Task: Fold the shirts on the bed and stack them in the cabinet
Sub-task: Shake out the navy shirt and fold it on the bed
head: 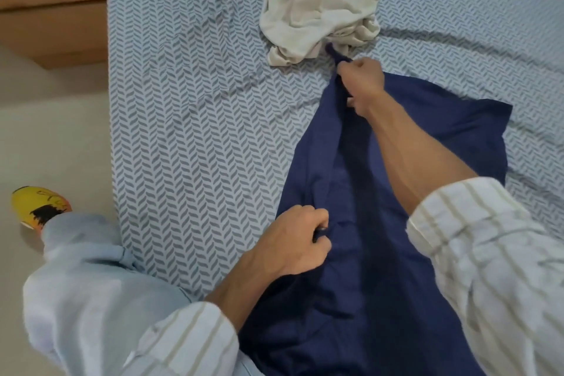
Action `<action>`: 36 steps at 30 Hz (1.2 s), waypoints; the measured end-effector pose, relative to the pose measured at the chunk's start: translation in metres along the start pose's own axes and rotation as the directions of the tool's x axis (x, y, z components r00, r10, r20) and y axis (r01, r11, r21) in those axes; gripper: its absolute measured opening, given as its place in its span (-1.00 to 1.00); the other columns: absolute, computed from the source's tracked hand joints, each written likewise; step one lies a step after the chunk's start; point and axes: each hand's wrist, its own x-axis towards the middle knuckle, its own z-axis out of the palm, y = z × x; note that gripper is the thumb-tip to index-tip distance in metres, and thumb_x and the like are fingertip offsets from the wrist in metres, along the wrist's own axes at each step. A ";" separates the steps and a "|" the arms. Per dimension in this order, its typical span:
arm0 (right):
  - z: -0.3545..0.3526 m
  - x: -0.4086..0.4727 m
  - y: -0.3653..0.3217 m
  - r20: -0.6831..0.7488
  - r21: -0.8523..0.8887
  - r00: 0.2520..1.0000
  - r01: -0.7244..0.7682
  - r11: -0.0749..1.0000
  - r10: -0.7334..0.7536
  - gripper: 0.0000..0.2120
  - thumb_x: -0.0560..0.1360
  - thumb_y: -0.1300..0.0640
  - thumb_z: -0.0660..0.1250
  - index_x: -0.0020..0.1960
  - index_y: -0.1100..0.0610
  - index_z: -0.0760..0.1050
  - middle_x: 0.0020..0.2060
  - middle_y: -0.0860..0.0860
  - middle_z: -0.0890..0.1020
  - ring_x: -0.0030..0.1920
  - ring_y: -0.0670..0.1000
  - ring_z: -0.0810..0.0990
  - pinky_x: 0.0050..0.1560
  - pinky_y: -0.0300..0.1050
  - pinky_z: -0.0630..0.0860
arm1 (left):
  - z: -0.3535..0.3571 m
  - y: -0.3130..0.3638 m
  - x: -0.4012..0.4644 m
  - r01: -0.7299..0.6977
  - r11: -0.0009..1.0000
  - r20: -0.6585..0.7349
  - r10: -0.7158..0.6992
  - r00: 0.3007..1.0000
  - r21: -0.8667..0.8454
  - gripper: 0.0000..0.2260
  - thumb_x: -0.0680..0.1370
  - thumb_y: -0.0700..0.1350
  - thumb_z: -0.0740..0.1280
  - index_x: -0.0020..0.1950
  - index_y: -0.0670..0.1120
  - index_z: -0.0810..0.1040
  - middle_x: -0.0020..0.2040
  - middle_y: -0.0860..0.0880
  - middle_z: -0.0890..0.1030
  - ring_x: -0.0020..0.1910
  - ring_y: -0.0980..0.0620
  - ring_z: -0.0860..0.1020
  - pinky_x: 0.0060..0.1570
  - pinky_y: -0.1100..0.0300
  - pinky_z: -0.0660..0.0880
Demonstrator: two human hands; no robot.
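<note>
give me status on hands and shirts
Left hand and right hand both grip navy shirt, stretched over bed, not yet folded. Cream shirt crumpled beyond, touching navy's far tip.

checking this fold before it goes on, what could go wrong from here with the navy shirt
1. The navy shirt is bunched between the left hand and right hand, so creases may get folded in.
2. Its far tip lies against the crumpled cream shirt, which could be dragged along.
</note>
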 end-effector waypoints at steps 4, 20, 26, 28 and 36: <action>-0.049 0.007 0.018 -0.092 0.134 0.995 -0.033 0.990 0.046 -0.80 0.36 0.14 0.30 -0.33 -0.02 0.28 -0.37 0.00 0.39 -0.31 -0.01 0.38 -0.35 -0.07 0.32 | 0.000 0.026 0.000 -0.166 0.965 -0.020 0.173 0.985 0.204 -0.82 0.36 -0.04 0.28 -0.33 0.03 0.28 -0.35 0.12 0.35 -0.28 0.06 0.36 -0.21 0.20 0.28; -0.055 0.040 0.012 0.108 -0.710 0.978 0.202 0.675 -0.179 -0.53 0.54 -0.05 0.33 0.44 -0.08 0.39 0.43 0.13 0.32 0.46 0.22 0.26 0.35 0.28 0.29 | 0.020 -0.022 0.012 0.290 0.950 -0.401 -0.311 0.862 -0.114 -0.74 0.48 0.02 0.40 0.08 -0.06 0.46 -0.08 0.04 0.53 -0.10 0.03 0.51 -0.06 0.14 0.49; -0.036 0.063 0.002 0.029 -0.616 0.973 0.196 0.763 -0.227 -0.78 0.51 0.02 0.36 0.15 -0.13 0.63 0.24 -0.01 0.56 0.39 0.16 0.35 0.30 0.22 0.24 | 0.002 -0.026 0.024 0.339 0.928 -0.228 -0.367 0.902 -0.153 -0.81 0.44 -0.15 0.44 -0.08 -0.08 0.44 -0.23 0.06 0.53 -0.29 0.10 0.47 -0.32 0.32 0.42; -0.035 0.071 0.002 -0.057 -0.548 0.963 0.191 0.814 -0.264 -0.80 0.50 0.01 0.37 0.11 -0.12 0.64 0.17 -0.06 0.60 0.34 0.11 0.41 0.19 0.15 0.23 | 0.001 -0.028 0.023 0.327 0.933 -0.212 -0.354 0.911 -0.149 -0.80 0.44 -0.17 0.44 -0.09 -0.06 0.42 -0.22 0.07 0.52 -0.28 0.12 0.46 -0.30 0.35 0.43; -0.029 0.065 0.019 -0.027 -0.690 0.955 0.197 0.697 -0.296 -0.51 0.53 -0.03 0.36 0.42 0.00 0.36 0.39 0.07 0.38 0.43 0.15 0.27 0.39 0.31 0.13 | 0.006 -0.036 0.025 0.316 0.940 -0.225 -0.339 0.914 -0.131 -0.78 0.46 -0.19 0.44 -0.07 -0.07 0.40 -0.24 0.07 0.45 -0.29 0.12 0.40 -0.32 0.31 0.33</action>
